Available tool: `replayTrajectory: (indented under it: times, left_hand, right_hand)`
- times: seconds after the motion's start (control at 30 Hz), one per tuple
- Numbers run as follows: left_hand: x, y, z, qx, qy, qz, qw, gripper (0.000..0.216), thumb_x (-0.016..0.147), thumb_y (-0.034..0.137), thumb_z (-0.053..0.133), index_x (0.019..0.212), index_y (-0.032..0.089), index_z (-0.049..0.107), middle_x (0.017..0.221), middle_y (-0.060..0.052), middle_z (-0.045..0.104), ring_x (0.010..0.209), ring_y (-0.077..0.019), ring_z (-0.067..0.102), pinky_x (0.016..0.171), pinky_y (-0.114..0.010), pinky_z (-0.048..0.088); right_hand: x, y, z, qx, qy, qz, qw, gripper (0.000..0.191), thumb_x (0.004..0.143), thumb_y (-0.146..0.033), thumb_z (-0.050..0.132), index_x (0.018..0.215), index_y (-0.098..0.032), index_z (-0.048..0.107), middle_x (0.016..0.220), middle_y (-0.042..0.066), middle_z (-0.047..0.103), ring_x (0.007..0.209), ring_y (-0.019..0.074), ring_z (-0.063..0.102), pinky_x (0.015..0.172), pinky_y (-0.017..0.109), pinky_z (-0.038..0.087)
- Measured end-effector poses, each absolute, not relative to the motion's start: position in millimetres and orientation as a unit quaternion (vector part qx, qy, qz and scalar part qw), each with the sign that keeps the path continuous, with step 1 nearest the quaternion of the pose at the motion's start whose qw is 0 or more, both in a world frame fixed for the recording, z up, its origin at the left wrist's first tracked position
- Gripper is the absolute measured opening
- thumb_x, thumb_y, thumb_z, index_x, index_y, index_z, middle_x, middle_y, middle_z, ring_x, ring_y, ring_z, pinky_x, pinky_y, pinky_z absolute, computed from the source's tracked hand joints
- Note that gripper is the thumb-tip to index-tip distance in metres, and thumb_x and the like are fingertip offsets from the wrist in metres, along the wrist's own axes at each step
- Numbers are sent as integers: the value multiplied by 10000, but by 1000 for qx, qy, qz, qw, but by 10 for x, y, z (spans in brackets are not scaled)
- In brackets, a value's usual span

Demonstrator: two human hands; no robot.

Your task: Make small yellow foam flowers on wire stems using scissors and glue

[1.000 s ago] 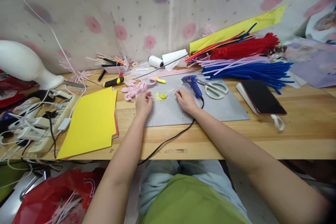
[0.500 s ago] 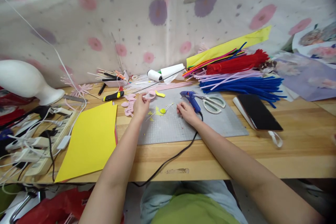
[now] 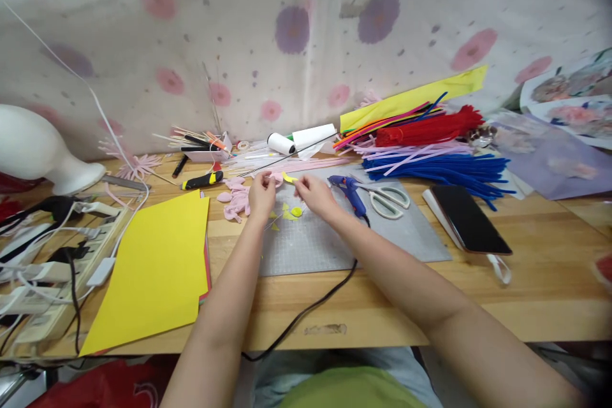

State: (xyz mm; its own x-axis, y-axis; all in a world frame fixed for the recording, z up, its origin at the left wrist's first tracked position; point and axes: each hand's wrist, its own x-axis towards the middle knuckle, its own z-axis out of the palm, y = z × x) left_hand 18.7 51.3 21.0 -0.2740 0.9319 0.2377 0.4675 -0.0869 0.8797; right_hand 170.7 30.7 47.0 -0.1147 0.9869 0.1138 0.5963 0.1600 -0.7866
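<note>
Pinched in my left hand (image 3: 262, 196) is a pink petal-like piece (image 3: 276, 176), with a small yellow strip (image 3: 289, 178) sticking out to its right. My right hand (image 3: 314, 194) closes its fingertips at the strip's right end. Both hands hover over a grey cutting mat (image 3: 325, 255). Below them lie yellow scraps (image 3: 288, 213) and a small round yellow piece (image 3: 296, 211). More pink petal-like pieces (image 3: 235, 202) are heaped left of my left hand. Right of my right hand rest a blue glue gun (image 3: 351, 194) and scissors (image 3: 388, 203).
Yellow sheets (image 3: 153, 268) and a power strip (image 3: 43, 319) lie to the left, near a white foam head (image 3: 48, 146). A utility knife (image 3: 203, 180) sits behind. Pipe cleaners (image 3: 435, 166) are bundled at back right; a phone (image 3: 471, 219) lies right. The glue gun's cord (image 3: 306, 312) crosses the front.
My right hand has moved left from beside the glue gun to the yellow strip and pinched its end. My left hand still holds the pink piece. The view has tilted slightly upward.
</note>
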Motion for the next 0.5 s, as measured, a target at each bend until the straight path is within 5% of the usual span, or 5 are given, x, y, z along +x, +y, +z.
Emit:
replayTrajectory:
  times: [0.07, 0.23, 0.5]
  left_hand:
    - [133, 510, 155, 545, 630, 491, 254, 263, 773, 278, 530, 1010, 173, 574, 763, -27, 613, 690, -139, 560, 666, -267, 425]
    - [-47, 446, 167, 554, 621, 503, 234, 251, 772, 259, 528, 1005, 178, 575, 832, -43, 627, 750, -140, 576, 708, -273, 447]
    - [-356, 333, 104, 548, 627, 497, 242, 235, 770, 236, 524, 992, 184, 583, 935, -63, 636, 832, -148, 588, 764, -288, 464]
  right_hand:
    - [1605, 643, 577, -608, -675, 239, 343, 97, 830, -288, 481, 869, -216, 533, 892, 34, 659, 805, 184, 583, 711, 289, 402]
    - [1443, 1498, 610, -637, -709, 106, 283, 305, 803, -240, 543, 1086, -129, 524, 1145, 153, 581, 1066, 278, 487, 882, 371, 366]
    - [1284, 1997, 347, -633, -751, 34, 183, 412, 756, -286, 626, 1087, -60, 532, 1131, 235, 569, 1111, 334, 428, 901, 447, 341]
